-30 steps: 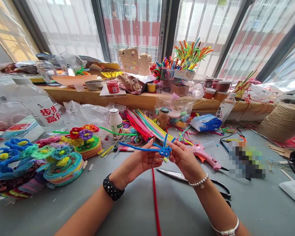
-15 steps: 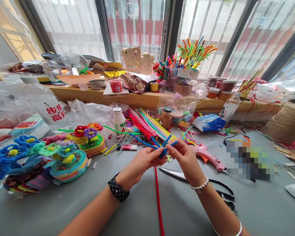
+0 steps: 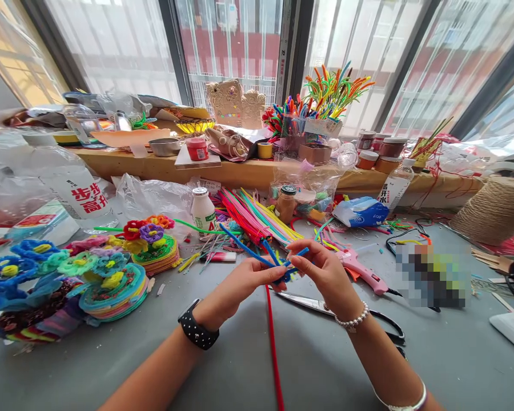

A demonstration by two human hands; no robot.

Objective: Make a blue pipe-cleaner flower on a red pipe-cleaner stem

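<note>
Above the grey table: a blue fuzzy piece is held in the air between the two hands, with several strands which spread from one bunched part.
Left hand: thumb and forefinger are pressed together on the bunched part, and the other fingers are bent below it; a black dotted strap is around the wrist.
Right hand: thumb and forefinger are almost closed, pinching one short blue strand, while the other fingers curve loosely; a beaded bracelet is on this wrist.
Red stem: it lies on the table, below the hands, and runs toward the person.
Scissors: they lie partly behind the right wrist, so I cannot tell all of their shape.
Glue gun: pink, it rests on its side to the right of the right hand.
Coloured stems: a long bundle lies beyond the hands, between a white bottle and a brown jar, both upright.
Fuzzy flowers: blue, green, red and purple ones are grouped at the left, some on round layered bases.
Right side: a thick twine spool is near the table's far edge (the thing in front of it is covered by coloured squares, so I cannot say what it is).
Ledge: under the windows, it carries a red pot and a container full of bright stems.
</note>
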